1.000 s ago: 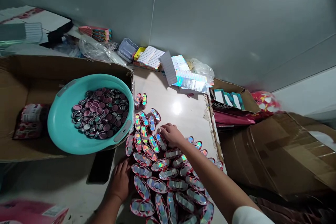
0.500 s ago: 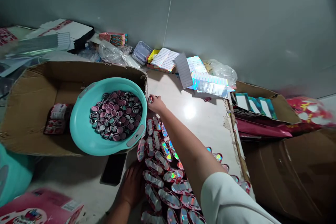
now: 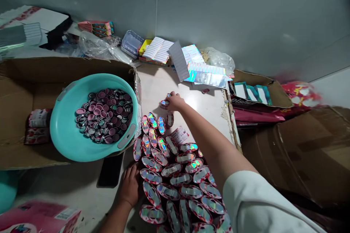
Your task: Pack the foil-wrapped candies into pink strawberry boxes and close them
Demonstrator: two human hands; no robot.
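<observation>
Past the near rows, my right hand [image 3: 175, 102] reaches out with its fingers closed on a small oval-ended pack [image 3: 164, 104], red at the rim and silvery on top. One more such pack stands just below that hand. Many matching oval-ended packs [image 3: 180, 179] stand close together in front of me, some glinting in rainbow colours. My left hand [image 3: 131, 186] lies on the table at their left edge, fingers stretched out and partly in shadow. Whether it touches the packs, I cannot tell.
A turquoise basin [image 3: 61, 123] of small round pink and silver caps [image 3: 106, 116] sits over a cardboard box [image 3: 16, 98]. A black phone [image 3: 109, 171] lies beneath its edge. Holographic sheets [image 3: 207, 76] lie near the wall. Boxes [image 3: 298, 145] stand at right.
My right hand has moved from beside the basin's edge rightward, to the far end of the packs. The view has shifted right. My left hand stays beside the packs.
</observation>
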